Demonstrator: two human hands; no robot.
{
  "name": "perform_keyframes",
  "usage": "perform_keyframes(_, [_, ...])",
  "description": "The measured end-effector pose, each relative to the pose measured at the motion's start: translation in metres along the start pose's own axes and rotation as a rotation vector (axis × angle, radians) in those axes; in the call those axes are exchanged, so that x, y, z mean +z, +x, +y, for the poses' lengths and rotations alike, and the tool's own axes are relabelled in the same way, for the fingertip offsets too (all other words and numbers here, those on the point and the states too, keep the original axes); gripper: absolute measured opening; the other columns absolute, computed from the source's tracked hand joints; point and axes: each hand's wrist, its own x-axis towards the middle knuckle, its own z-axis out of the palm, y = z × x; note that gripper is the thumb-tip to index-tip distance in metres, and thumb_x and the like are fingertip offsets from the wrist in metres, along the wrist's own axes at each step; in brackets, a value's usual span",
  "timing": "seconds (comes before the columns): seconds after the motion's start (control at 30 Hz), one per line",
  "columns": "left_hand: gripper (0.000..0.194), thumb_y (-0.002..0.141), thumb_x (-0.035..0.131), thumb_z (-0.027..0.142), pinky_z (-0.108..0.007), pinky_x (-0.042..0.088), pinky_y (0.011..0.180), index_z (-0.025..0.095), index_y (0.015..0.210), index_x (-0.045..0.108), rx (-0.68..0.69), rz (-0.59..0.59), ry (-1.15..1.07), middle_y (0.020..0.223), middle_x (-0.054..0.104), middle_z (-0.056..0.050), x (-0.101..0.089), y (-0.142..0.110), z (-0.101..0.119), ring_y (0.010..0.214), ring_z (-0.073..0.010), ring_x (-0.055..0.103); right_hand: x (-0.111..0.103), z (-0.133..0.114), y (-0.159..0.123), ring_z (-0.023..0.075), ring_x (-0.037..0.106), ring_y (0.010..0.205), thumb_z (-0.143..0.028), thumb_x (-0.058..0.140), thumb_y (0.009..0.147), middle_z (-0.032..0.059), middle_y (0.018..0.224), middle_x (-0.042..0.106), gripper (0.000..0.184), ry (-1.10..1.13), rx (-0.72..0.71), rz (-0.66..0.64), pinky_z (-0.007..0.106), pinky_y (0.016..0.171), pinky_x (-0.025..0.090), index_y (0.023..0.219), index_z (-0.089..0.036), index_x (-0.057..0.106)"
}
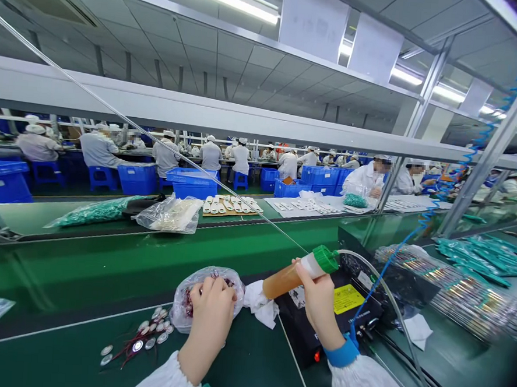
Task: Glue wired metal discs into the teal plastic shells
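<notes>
My right hand (pixel 320 299) is closed around an amber glue syringe (pixel 295 274) with a green cap (pixel 325 259); a clear tube (pixel 378 279) runs from the cap. The syringe tilts down to the left, its tip by a white cloth (pixel 258 303). My left hand (pixel 211 307) reaches into a clear plastic bag (pixel 186 300) of small red-wired parts, fingers curled inside it; what they hold is hidden. Several round silver parts with red wires (pixel 144 338) lie on the green mat to the left.
A black dispenser box (pixel 342 315) with a yellow label sits right of my hands. A blue coiled hose (pixel 437 198) hangs above it. Green conveyor belt (pixel 149 257) runs across. Trays of parts (pixel 475 294) lie right. Bagged parts (pixel 172 214) and workers in white sit beyond.
</notes>
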Motion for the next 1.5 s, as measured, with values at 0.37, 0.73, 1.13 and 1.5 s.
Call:
perform_keyframes(0.37, [0.023,0.072,0.054,0.003,-0.045,0.031,0.086,0.020,0.065,0.068,0.040,0.008,-0.002,0.077,0.064,-0.006,0.014,0.002,0.015,0.085,-0.0266,0.052,-0.019,-0.026,0.006,0.0294,0.068,0.086,-0.036,0.081,0.055,0.0131,0.089,0.072,0.042,-0.155,-0.082,-0.043,0.041,0.079,0.054,0.087,-0.011,0.067])
perform_keyframes(0.73, [0.025,0.078,0.052,0.007,-0.047,0.033,0.085,0.023,0.071,0.070,0.013,0.002,-0.030,0.079,0.066,-0.004,-0.004,-0.004,0.001,0.084,-0.0257,0.056,0.002,-0.055,-0.009,0.0294,0.068,0.087,-0.036,0.077,0.061,0.0127,0.088,0.073,0.037,-0.177,-0.172,-0.095,0.041,0.079,0.055,0.088,-0.012,0.067])
perform_keyframes(1.13, [0.024,0.079,0.054,0.007,-0.046,0.031,0.087,0.022,0.069,0.069,0.045,0.021,-0.051,0.078,0.066,-0.003,-0.012,-0.020,-0.003,0.084,-0.0249,0.056,0.005,-0.033,-0.021,0.0320,0.068,0.087,-0.036,0.078,0.060,0.0138,0.090,0.072,0.036,-0.279,-0.180,-0.080,0.047,0.078,0.054,0.087,-0.014,0.067])
perform_keyframes(1.5, [0.025,0.078,0.054,0.006,-0.047,0.030,0.087,0.022,0.066,0.069,0.049,0.038,-0.051,0.076,0.065,-0.003,-0.004,-0.015,0.003,0.082,-0.0249,0.054,0.011,-0.042,-0.021,0.0273,0.066,0.093,-0.030,0.073,0.067,0.0114,0.097,0.071,0.033,-0.211,-0.344,-0.131,0.043,0.082,0.054,0.095,-0.015,0.063])
